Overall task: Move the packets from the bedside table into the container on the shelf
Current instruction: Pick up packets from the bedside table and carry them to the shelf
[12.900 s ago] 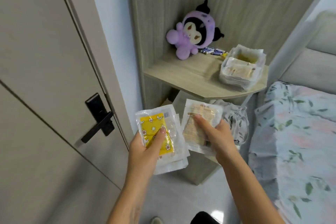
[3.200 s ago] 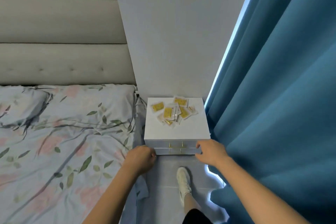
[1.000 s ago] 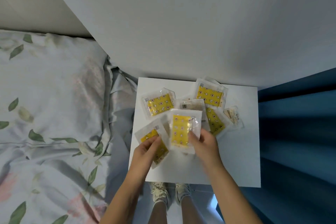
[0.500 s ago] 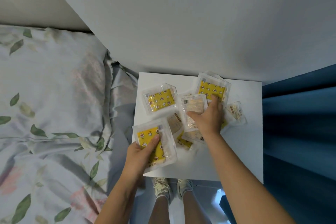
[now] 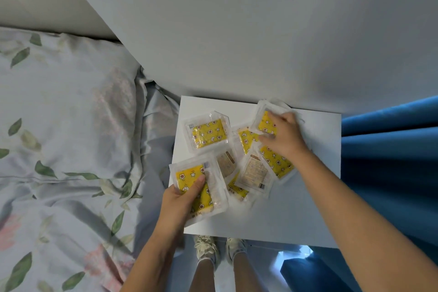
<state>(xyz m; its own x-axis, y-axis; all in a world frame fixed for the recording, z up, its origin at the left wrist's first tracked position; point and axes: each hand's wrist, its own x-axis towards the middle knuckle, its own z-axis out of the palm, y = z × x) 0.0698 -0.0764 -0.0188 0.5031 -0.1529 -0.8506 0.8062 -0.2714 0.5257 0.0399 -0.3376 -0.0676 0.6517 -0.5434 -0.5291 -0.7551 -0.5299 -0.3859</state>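
Note:
Several clear packets with yellow printed inserts lie scattered on the white bedside table (image 5: pixel 296 216). My left hand (image 5: pixel 181 199) grips a yellow packet (image 5: pixel 203 187) at the table's front left corner, thumb on top. My right hand (image 5: pixel 283 135) reaches to the back of the table and pinches the edge of another yellow packet (image 5: pixel 265 122) near the wall. One packet (image 5: pixel 208 135) lies alone at the back left. A packet lying label side up (image 5: pixel 254 174) sits in the middle of the pile. The shelf and its container are out of view.
A bed with floral bedding (image 5: pixel 66 149) borders the table on the left. Directly behind the table is a grey wall (image 5: pixel 260 42). A blue curtain (image 5: pixel 391 161) hangs on the right. My feet (image 5: pixel 220 249) stand on the floor below the table's front edge.
My right hand has moved from the middle of the pile to the far packet by the wall. My left hand keeps its packet at the front left corner.

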